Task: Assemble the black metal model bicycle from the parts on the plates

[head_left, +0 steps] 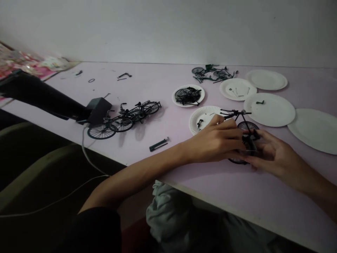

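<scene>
Both hands meet around a dark toy bicycle [246, 125] at the right of the table. My left hand [219, 140] reaches over from the left, its fingers closed on the bicycle's rear part. My right hand [273, 151] grips the same end from the other side, thumb underneath. The handlebar and one spoked wheel show beyond the fingers; the fingertips partly hide the saddle end and the other wheel. Just behind my left hand lies a paper plate [195, 117] with a small black part [200, 123] on it.
Assembled toy bicycles [131, 117] stand at the left beside a black stand [97, 107] with a white cable [88, 154]. A small green pump-like piece [159, 144] lies near the front edge. Behind are a plate of black wheels [188, 95], bicycle frames [214, 73] and several white plates [270, 117].
</scene>
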A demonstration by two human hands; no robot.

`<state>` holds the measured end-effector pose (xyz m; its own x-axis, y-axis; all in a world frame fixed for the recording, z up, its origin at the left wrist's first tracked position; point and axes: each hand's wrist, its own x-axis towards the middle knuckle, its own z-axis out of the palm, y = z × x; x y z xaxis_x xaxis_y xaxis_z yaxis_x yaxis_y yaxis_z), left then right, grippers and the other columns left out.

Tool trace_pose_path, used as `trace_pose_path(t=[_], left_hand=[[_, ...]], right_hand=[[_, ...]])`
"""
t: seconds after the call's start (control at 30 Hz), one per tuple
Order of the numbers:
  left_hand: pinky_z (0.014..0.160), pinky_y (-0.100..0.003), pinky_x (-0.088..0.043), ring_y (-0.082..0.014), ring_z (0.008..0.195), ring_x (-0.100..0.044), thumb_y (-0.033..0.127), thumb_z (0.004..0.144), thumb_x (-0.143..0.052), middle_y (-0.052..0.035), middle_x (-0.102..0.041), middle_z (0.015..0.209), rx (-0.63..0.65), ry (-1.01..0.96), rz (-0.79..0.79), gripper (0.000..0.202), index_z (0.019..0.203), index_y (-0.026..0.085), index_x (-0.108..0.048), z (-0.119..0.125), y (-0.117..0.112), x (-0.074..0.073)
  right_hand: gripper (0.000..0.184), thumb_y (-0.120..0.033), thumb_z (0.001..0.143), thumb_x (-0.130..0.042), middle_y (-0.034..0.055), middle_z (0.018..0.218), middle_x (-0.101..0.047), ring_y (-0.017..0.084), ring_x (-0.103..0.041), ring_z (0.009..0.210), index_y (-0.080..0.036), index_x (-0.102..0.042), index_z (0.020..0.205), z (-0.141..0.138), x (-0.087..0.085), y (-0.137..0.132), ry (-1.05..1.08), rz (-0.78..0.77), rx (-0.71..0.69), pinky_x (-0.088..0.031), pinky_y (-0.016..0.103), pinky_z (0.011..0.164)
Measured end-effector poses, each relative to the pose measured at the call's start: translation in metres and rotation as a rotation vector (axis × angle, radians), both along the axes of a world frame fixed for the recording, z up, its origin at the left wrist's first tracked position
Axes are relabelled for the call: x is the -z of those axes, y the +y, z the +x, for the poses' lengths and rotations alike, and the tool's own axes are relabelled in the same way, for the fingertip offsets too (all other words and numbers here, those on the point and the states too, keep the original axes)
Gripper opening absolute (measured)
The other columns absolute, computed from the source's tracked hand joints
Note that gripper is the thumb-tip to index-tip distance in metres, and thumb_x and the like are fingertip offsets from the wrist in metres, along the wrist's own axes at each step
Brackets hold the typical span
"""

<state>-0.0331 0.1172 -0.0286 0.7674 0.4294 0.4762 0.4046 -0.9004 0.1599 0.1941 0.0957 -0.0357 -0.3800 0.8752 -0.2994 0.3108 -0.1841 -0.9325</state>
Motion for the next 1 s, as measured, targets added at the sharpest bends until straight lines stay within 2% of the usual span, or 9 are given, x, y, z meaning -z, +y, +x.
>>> trace_pose_path(t=[0.17, 0.27, 0.37, 0.47, 0.53, 0.7, 0.8, 0.9, 1.0], left_hand=[[0.084, -0.036, -0.028, -0.0177, 0.098, -0.056, 0.031, 0.104, -0.045, -0.0020, -0.071, 0.097, 0.018, 0.001, 0.025, 0.026, 0.098, 0.020, -0.068, -0.0022, 0.0007, -0.0019], [0.088, -0.037, -0.027, -0.0161, 0.099, -0.057, 0.021, 0.105, -0.041, -0.0005, -0.072, 0.099, 0.028, 0.004, 0.008, 0.028, 0.099, 0.021, -0.068, -0.0052, 0.0023, -0.0036], [0.092, -0.037, -0.027, -0.0170, 0.100, -0.057, 0.031, 0.104, -0.045, -0.0022, -0.072, 0.099, 0.040, 0.007, 0.004, 0.026, 0.099, 0.021, -0.068, -0.0042, 0.0021, -0.0024], [0.094, -0.038, -0.026, -0.0185, 0.102, -0.057, 0.044, 0.101, -0.047, -0.0040, -0.071, 0.100, 0.041, 0.021, 0.041, 0.032, 0.100, 0.020, -0.068, -0.0004, 0.0003, 0.0002], [0.094, -0.038, -0.026, -0.0179, 0.101, -0.058, 0.039, 0.103, -0.044, -0.0036, -0.070, 0.100, 0.025, 0.029, 0.066, 0.031, 0.099, 0.020, -0.068, 0.0009, -0.0004, 0.0005], [0.093, -0.036, -0.026, -0.0158, 0.100, -0.057, 0.019, 0.105, -0.039, -0.0015, -0.070, 0.101, 0.029, 0.033, 0.037, 0.029, 0.100, 0.021, -0.067, -0.0036, 0.0009, -0.0036], [0.096, -0.037, -0.025, -0.0169, 0.102, -0.056, 0.029, 0.104, -0.044, -0.0024, -0.070, 0.103, 0.049, 0.038, 0.030, 0.024, 0.101, 0.020, -0.067, -0.0043, 0.0010, -0.0033], [0.098, -0.038, -0.024, -0.0182, 0.105, -0.057, 0.041, 0.102, -0.045, -0.0038, -0.070, 0.105, 0.051, 0.039, 0.062, 0.030, 0.101, 0.020, -0.067, -0.0009, -0.0004, -0.0008], [0.098, -0.038, -0.024, -0.0170, 0.103, -0.058, 0.031, 0.106, -0.039, -0.0030, -0.070, 0.102, 0.014, 0.055, 0.071, 0.031, 0.098, 0.020, -0.067, 0.0002, -0.0007, -0.0008]], right_hand=[[0.062, -0.042, 0.073, -0.080, 0.0009, 0.083, -0.068, 0.019, -0.062, 0.062, -0.032, -0.050, 0.126, 0.0017, 0.0027, 0.0000, -0.017, 0.017, -0.008, -0.055, 0.030, 0.053], [0.068, -0.044, 0.072, -0.081, 0.0012, 0.081, -0.068, 0.018, -0.062, 0.060, -0.029, -0.048, 0.130, 0.0024, 0.0045, 0.0001, -0.034, 0.022, 0.010, -0.055, 0.030, 0.051], [0.080, -0.045, 0.071, -0.080, 0.0048, 0.091, -0.071, 0.019, -0.063, 0.064, -0.027, -0.042, 0.139, 0.0012, 0.0037, -0.0009, -0.043, -0.008, 0.045, -0.057, 0.033, 0.056], [0.080, -0.045, 0.072, -0.080, 0.0067, 0.101, -0.071, 0.021, -0.066, 0.073, -0.029, -0.041, 0.140, 0.0004, 0.0023, -0.0015, -0.021, -0.033, 0.027, -0.058, 0.033, 0.060], [0.075, -0.045, 0.072, -0.080, 0.0062, 0.101, -0.071, 0.022, -0.067, 0.075, -0.030, -0.044, 0.136, 0.0007, 0.0019, -0.0009, -0.005, -0.023, 0.011, -0.058, 0.032, 0.059], [0.068, -0.042, 0.070, -0.082, 0.0019, 0.085, -0.070, 0.018, -0.063, 0.060, -0.028, -0.050, 0.129, 0.0019, 0.0004, 0.0002, -0.032, 0.028, 0.005, -0.058, 0.033, 0.057], [0.067, -0.041, 0.071, -0.082, 0.0029, 0.087, -0.070, 0.019, -0.063, 0.061, -0.029, -0.050, 0.128, 0.0012, -0.0009, -0.0007, -0.023, 0.016, 0.008, -0.057, 0.032, 0.055], [0.062, -0.042, 0.072, -0.080, 0.0040, 0.087, -0.071, 0.022, -0.065, 0.065, -0.032, -0.052, 0.127, 0.0001, 0.0000, -0.0005, 0.005, 0.033, -0.010, -0.058, 0.033, 0.055], [0.060, -0.042, 0.072, -0.081, 0.0040, 0.086, -0.071, 0.024, -0.067, 0.067, -0.034, -0.054, 0.125, 0.0001, 0.0021, 0.0013, 0.004, 0.061, -0.015, -0.059, 0.033, 0.054]])
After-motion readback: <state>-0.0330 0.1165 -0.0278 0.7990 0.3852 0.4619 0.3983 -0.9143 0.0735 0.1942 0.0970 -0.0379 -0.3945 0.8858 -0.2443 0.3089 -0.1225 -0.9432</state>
